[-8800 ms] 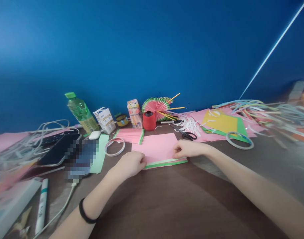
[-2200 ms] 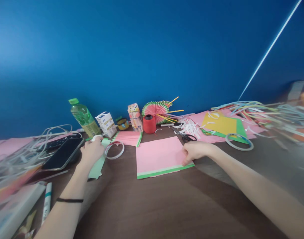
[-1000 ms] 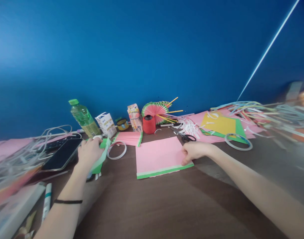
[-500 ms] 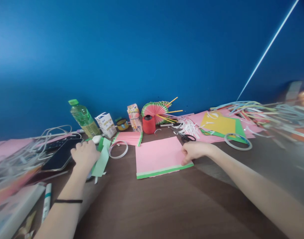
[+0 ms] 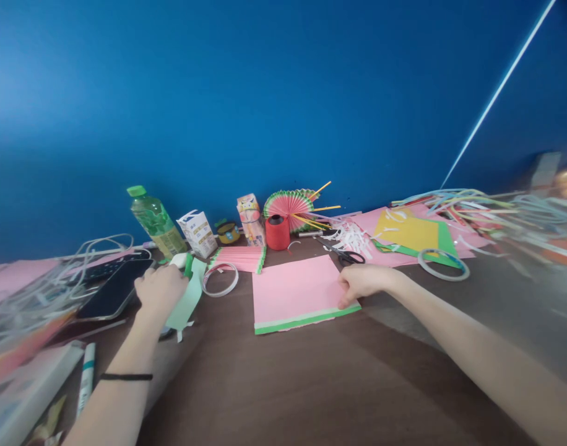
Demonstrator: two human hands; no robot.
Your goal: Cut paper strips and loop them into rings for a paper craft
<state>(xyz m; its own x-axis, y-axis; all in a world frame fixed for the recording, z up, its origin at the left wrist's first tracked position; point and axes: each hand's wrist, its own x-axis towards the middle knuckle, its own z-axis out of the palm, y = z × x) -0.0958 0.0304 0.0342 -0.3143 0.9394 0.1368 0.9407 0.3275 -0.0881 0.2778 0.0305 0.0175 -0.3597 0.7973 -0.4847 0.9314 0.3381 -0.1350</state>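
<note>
Left hand (image 5: 159,290) has closed around a green strip (image 5: 189,265) (lifted since a moment ago); right hand (image 5: 361,282) stays pressing flat on the pink sheet (image 5: 295,287).

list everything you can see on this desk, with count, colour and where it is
pink sheet: 1, pink with green edge, centre of table
green paper strip: 1, pale green, left of centre
tape ring: 1, clear, left of the pink sheet
second tape ring: 1, clear, right
pleated paper: 1, pink and green, behind the pink sheet
scissors: 1, black handles, right of centre
thread spool: 1, red, back centre
paper fan: 1, pink and green, by the wall
bottle: 1, green, back left
phone: 1, black, left
left hand: on the green paper strip
right hand: on the pink sheet's right edge
</note>
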